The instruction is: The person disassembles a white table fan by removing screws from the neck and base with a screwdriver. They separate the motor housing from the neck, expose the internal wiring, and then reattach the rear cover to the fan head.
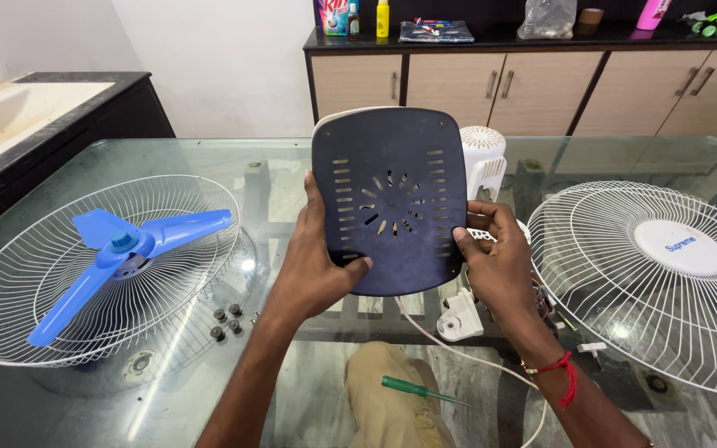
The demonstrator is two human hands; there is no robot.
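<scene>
Seemingly for a look at its underside, a dark slotted fan base plate (390, 199) is held upright above the glass table (292, 158), its vent slots turned toward the camera. In this one head view the left hand (313, 270) clamps the plate's lower left edge, thumb hooked over the front near the bottom and fingers hidden behind it. The right hand (495, 257) pinches the plate's right edge, thumb on the face and fingers curled around the back, so the two grips together keep the plate steady and tilted. Behind the plate's right side stands a white motor housing (485, 158), partly hidden. Left of the plate, a white wire guard (35, 290) lies flat with a blue three-blade propeller (122, 249) resting in it, likely parked there so it cannot roll. Just right of that guard, below the plate, sits a small cluster of dark nuts (226, 322). Right of the plate lies the front guard (649, 274) with its round white cap. Below the plate, a green-handled screwdriver (421, 390) rests on the person's knee, and a white cord (458, 353) trails from a small white bracket (460, 317).
</scene>
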